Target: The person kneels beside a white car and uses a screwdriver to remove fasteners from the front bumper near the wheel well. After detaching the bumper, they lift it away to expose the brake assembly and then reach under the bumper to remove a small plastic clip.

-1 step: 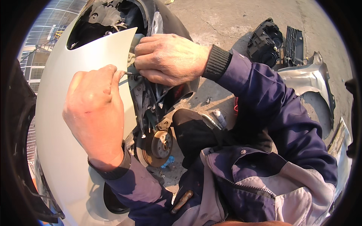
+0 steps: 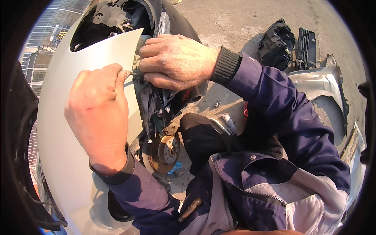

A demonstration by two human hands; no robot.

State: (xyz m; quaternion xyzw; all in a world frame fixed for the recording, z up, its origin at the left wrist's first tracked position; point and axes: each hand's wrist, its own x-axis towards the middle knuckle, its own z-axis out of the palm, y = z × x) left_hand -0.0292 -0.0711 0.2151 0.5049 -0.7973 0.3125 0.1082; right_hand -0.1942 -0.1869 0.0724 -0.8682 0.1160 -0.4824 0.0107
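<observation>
A pale silver car body panel (image 2: 56, 129) curves along my left side, with the exposed wheel-well parts (image 2: 144, 102) beside its edge. Over that panel edge my left hand (image 2: 98, 105) is closed, thumb and forefinger pinching a thin dark rod-like piece (image 2: 135, 74). The piece runs across to my right hand (image 2: 176, 60), where its far end is hidden. My right hand is closed too, fingers curled against the parts by the panel; whatever lies inside them cannot be seen. Below the hands sits a rusty brake disc (image 2: 161, 154) on its hub.
On the concrete at the right lie a black headlamp housing (image 2: 277, 47), a dark grille piece (image 2: 306, 49) and a detached silver fender (image 2: 319, 82). A white tube-shaped bottle (image 2: 228, 123) is beside my knee. Blue scrap (image 2: 175, 167) lies under the disc. An opening (image 2: 111, 37) gapes in the panel's front.
My left hand has shifted slightly upward, and the thin dark piece now tilts a little differently between the hands. My right hand is nearly still.
</observation>
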